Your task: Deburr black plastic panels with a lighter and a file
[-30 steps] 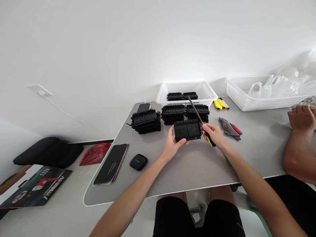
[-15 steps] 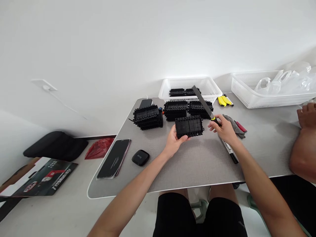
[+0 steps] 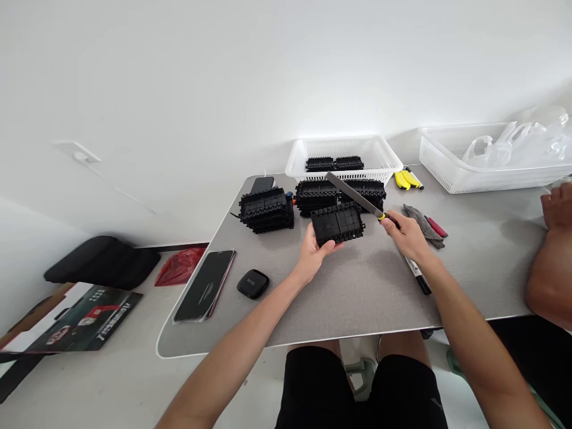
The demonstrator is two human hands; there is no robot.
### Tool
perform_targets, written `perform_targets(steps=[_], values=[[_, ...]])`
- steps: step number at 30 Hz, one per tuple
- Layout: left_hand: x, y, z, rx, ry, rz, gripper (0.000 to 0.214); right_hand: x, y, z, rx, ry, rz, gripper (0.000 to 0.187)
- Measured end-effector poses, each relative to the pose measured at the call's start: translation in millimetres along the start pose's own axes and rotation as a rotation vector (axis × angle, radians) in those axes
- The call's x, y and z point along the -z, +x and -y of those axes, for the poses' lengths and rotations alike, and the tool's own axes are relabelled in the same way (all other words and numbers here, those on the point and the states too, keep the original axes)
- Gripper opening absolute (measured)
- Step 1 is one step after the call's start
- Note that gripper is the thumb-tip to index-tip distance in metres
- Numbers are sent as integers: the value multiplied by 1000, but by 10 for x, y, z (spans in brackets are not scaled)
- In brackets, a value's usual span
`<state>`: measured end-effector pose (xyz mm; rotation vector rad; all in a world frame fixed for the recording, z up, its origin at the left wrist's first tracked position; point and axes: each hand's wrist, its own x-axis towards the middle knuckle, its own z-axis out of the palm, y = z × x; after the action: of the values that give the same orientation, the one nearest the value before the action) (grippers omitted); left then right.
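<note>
My left hand (image 3: 316, 253) grips a black rectangular plastic part (image 3: 338, 224) by its left end and lower edge, above the table. The part has toothed edges and a ridge across its middle. In my right hand (image 3: 404, 234) is a flat file (image 3: 356, 195), its dark handle with a yellow ring inside my fingers. The blade slants up to the left over the part's far edge; whether they touch I cannot tell. Just beyond stand stacks of similar black parts, one at the left (image 3: 266, 210), others in the middle (image 3: 316, 196) and to the right (image 3: 369, 189).
A white basket (image 3: 295, 170) holds more black parts; another white basket (image 3: 478, 179) holds plastic bags. On the grey table (image 3: 339, 304) lie a phone (image 3: 205, 285), a black case (image 3: 253, 284), a marker (image 3: 419, 275), a grey cloth (image 3: 426, 226) and yellow-handled items (image 3: 404, 180). Another person's arm (image 3: 552, 262) rests at the right.
My right hand has lowered the file and swung its blade left, closer to the part. My left hand has shifted slightly left and tilted the part.
</note>
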<state>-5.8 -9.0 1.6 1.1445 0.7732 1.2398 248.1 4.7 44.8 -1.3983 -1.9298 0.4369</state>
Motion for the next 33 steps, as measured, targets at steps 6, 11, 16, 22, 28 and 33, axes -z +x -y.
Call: perform_targets(steps=[6, 11, 16, 22, 28, 33], values=[[-30, -15, -32, 47, -94, 62, 68, -27, -21, 11, 23, 68, 20, 44], [-42, -21, -29, 42, -108, 88, 69, -45, -25, 49, 54, -41, 69, 43], [-47, -17, -21, 42, -61, 49, 69, -63, -15, 69, 57, -128, 117, 45], [-40, -17, 8, 38, -18, 54, 70, -107, -38, 125, 65, -229, 170, 44], [-31, -22, -1, 41, -9, 55, 66, -112, -50, 112, 58, -335, 214, 44], [-40, -28, -37, 59, -22, 34, 67, -68, -34, 80, 37, -347, 175, 45]])
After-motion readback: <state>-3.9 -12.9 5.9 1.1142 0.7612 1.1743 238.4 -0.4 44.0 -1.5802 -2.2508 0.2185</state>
